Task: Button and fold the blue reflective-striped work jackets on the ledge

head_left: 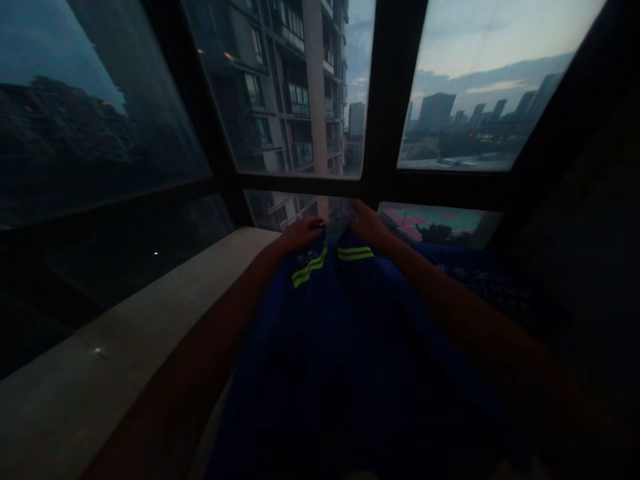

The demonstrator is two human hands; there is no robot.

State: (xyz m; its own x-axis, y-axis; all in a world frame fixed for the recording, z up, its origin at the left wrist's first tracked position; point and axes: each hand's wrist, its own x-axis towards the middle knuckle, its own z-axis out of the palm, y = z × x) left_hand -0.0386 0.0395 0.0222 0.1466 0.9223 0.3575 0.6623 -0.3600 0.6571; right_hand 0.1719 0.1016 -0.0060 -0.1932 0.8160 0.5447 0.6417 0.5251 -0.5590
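Observation:
A dark blue garment (345, 320) with yellow-green stripes spreads from the middle of the view down to the bottom edge. My left hand (304, 232) is closed on its far left edge, just above one pair of stripes. On the other side, my right hand (367, 223) grips the far right edge above the second pair. A gap shows between the two held edges. Both arms reach forward over the cloth, and its lower part fades into darkness.
A pale ledge (125, 327) runs along the left below dark-framed windows (380, 100). More blue cloth with light lettering (480, 280) lies at the right. Buildings and sky show through the glass.

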